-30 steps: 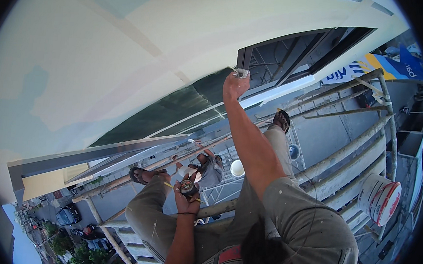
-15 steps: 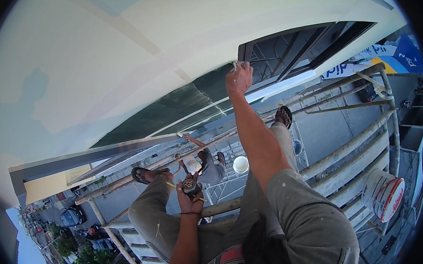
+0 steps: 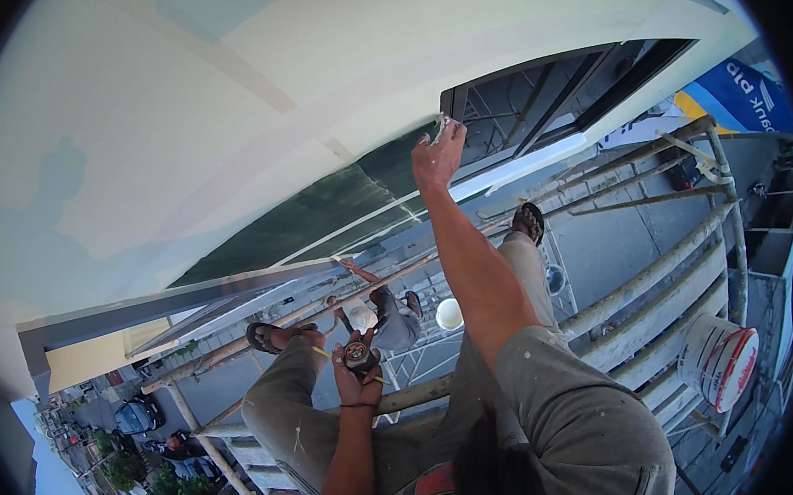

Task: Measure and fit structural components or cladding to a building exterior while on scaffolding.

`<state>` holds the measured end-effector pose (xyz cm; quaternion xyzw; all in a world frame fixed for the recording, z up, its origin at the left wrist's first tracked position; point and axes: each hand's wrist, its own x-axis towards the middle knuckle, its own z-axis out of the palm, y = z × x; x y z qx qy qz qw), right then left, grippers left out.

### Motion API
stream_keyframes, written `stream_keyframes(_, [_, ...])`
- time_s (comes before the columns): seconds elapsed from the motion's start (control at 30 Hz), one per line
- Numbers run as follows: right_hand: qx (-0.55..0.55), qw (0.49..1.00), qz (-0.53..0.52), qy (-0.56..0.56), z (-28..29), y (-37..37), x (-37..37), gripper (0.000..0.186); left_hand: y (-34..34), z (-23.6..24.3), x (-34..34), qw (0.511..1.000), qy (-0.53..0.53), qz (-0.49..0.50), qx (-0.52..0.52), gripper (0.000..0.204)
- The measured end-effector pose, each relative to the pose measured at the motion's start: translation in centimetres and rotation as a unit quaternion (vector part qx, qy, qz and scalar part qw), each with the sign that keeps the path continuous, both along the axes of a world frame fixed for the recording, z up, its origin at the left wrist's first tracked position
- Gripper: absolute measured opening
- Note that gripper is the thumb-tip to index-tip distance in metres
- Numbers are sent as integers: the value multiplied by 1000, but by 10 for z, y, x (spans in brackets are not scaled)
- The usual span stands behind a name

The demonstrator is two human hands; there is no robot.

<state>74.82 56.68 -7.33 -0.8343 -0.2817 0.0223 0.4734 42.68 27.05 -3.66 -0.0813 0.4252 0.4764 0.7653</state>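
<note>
My right hand (image 3: 436, 165) reaches up to the wall, its fingers closed around a crumpled whitish strip or rag (image 3: 439, 129) near the corner of a dark window frame (image 3: 459, 99). Beside it a dark green panel (image 3: 321, 207) runs down the cream wall (image 3: 193, 132). Low between my legs, my left hand (image 3: 355, 389) is wrapped around a small black round thing (image 3: 359, 355) with a coloured centre; I cannot tell if it is a roll or a can. Thin yellow ends show on both sides of that hand, their full shape hidden.
I sit high on scaffolding with pipes (image 3: 648, 265) and slats. A white bucket with a red band (image 3: 718, 362) stands at the right. Below, another person in a white cap (image 3: 362, 316) works by the wall near a white bucket (image 3: 450, 314). Parked cars (image 3: 138, 413) are far down.
My right hand has shifted slightly left and down with the whitish strip, which shows more plainly. The round thing in my left hand has tilted a little.
</note>
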Motion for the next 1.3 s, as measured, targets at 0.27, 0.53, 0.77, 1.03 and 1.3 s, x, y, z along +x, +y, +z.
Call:
stream_keyframes(0.27, [-25,999,30,22,-10,3,8,44,1,4,4,1000,4,0,-7,49])
stream_keyframes(0.53, [121,990,-28,63,-10,10,9,28,4,9,7,1000,13,-5,-9,50])
stream_keyframes(0.77, [78,992,-61,83,-11,5,4,20,0,-2,0,1000,0,-10,3,52])
stream_keyframes(1.03, [159,937,-127,284,-4,9,-20,18,1,-1,-3,1000,18,-6,-21,51])
stream_keyframes(1.3, [164,890,-163,393,-38,35,-4,13,4,7,11,999,25,-19,-28,52])
